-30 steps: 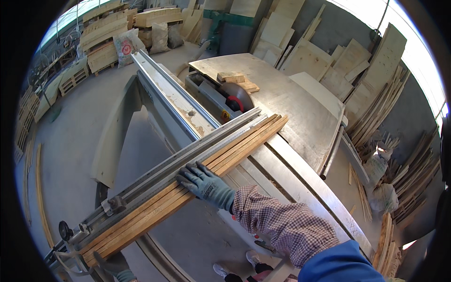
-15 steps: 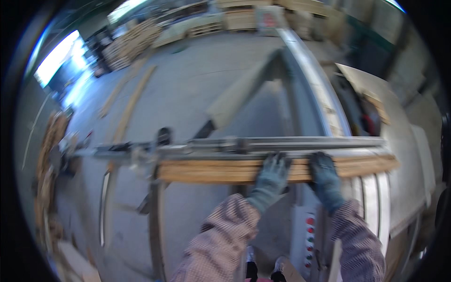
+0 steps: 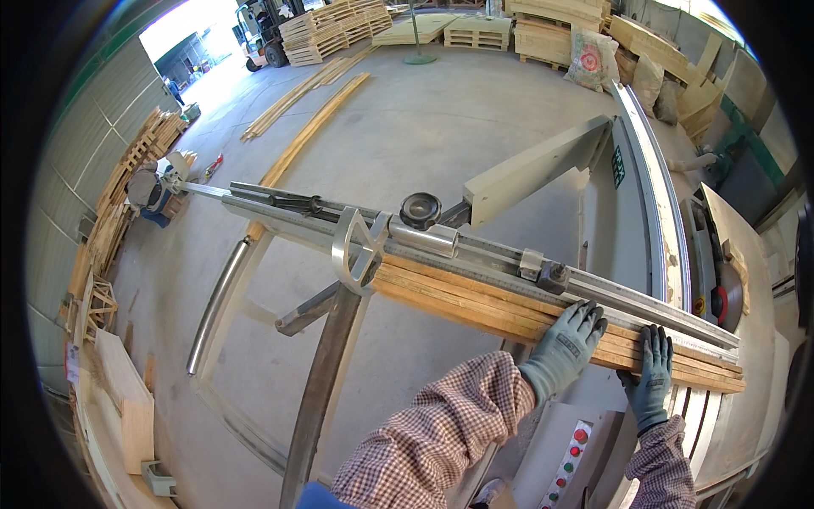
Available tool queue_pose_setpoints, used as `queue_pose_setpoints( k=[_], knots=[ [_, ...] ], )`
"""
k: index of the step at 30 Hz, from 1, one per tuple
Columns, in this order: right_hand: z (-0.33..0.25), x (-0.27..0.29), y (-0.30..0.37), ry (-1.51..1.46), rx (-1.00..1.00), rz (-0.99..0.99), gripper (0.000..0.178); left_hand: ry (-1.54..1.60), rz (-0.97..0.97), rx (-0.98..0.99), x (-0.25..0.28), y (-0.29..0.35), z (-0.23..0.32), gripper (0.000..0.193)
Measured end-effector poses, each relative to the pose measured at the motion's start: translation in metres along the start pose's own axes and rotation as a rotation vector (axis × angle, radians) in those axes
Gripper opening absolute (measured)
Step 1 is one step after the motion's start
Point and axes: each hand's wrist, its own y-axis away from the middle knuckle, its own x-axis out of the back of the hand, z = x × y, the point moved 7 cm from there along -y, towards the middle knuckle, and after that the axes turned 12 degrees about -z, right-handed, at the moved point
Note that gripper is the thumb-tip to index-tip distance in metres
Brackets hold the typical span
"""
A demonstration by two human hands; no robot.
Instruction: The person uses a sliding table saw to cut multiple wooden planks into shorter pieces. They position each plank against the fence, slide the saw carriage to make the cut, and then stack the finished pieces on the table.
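Note:
A stack of long wooden strips point(image 3: 466, 303) lies side by side along a metal fence point(image 3: 610, 293) with a scale on it. My left hand point(image 3: 561, 352), in a grey-green glove, lies over the strips with its fingers reaching toward the fence. Close to the strips' right end, my right hand point(image 3: 651, 382), gloved alike, holds them with its fingers over the top and its thumb at the near side. A dark clamp-like stop point(image 3: 554, 277) sits on the fence just beyond my left hand.
To the right, a saw blade point(image 3: 729, 293) shows by the machine table point(image 3: 755, 254). A panel with coloured buttons point(image 3: 568, 467) is below my hands. A round black knob point(image 3: 420, 210) and a metal handle ring point(image 3: 348, 250) stand at the frame's left part. Long boards point(image 3: 314, 127) lie on the floor; pallets point(image 3: 335, 30) stand farther off.
The view has turned and sharpened, so the fence and strips now slant down to the right. Both hands stay on the strips, with no clear shift along them.

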Motion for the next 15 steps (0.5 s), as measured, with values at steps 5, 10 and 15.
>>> queue_pose_setpoints(
  k=[5, 10, 15],
  knots=[
    [-0.001, -0.002, -0.001, 0.009, -0.009, 0.012, 0.092, -0.139, -0.055, -0.019, -0.006, -0.035, 0.050, 0.079],
    [-0.004, -0.005, 0.002, 0.032, -0.039, -0.014, 0.094, -0.155, -0.148, 0.010, -0.026, -0.064, 0.050, 0.080],
    [0.006, 0.007, 0.003, -0.061, 0.094, -0.089, 0.093, -0.203, 0.090, 0.078, -0.045, -0.069, 0.035, 0.067]
  ],
)
